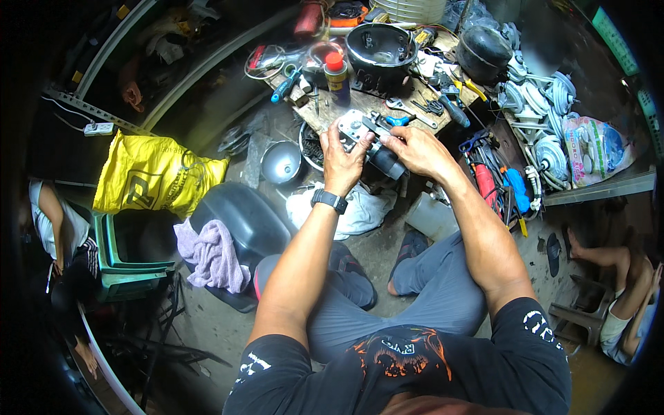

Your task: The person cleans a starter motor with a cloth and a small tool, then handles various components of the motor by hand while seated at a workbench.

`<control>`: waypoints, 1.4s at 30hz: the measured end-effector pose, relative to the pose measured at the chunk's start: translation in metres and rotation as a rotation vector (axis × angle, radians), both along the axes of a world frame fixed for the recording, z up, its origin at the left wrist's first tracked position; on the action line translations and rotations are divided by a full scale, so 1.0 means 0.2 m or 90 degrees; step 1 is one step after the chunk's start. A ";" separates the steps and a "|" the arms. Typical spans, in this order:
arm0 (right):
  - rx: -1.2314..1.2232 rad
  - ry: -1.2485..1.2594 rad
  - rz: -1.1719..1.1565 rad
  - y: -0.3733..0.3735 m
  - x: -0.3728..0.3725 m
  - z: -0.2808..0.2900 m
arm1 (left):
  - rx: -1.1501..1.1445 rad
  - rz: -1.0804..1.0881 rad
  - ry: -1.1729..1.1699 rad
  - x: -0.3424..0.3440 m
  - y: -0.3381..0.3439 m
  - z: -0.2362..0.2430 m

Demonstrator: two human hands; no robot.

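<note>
Head view: my left hand (342, 160) clamps the grey metal pump block (360, 131) steady while my right hand (415, 149) pinches its dark cylinder end (387, 162) (wooden workbench (325, 111) just ahead).

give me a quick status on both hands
Left hand and right hand both grip the metal motor part. Spray can stands behind, clear.

Dull grey metal motor part (361, 131), rough wooden bench (332, 111), glossy yellow plastic sack (155, 176)
</note>
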State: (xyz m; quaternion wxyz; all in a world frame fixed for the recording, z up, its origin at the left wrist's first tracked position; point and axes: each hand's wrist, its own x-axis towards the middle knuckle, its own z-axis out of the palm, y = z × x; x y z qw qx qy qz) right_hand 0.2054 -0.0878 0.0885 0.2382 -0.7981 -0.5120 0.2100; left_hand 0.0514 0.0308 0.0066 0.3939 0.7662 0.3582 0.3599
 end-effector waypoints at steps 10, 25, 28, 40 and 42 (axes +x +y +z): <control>-0.003 -0.006 -0.006 0.00 -0.04 0.01 | 0.024 0.014 0.011 0.00 0.00 0.00; 0.050 -0.087 -0.050 -0.01 -0.05 -0.02 | 0.020 0.042 0.014 0.03 -0.04 0.00; 0.011 -0.042 -0.008 0.01 -0.07 0.01 | 0.010 0.032 0.016 0.02 -0.04 0.00; -0.017 -0.058 -0.012 -0.01 -0.04 0.02 | -0.015 0.016 0.000 0.02 -0.03 0.00; 0.004 -0.036 0.006 -0.04 -0.02 0.01 | -0.014 0.013 0.001 0.02 -0.03 0.00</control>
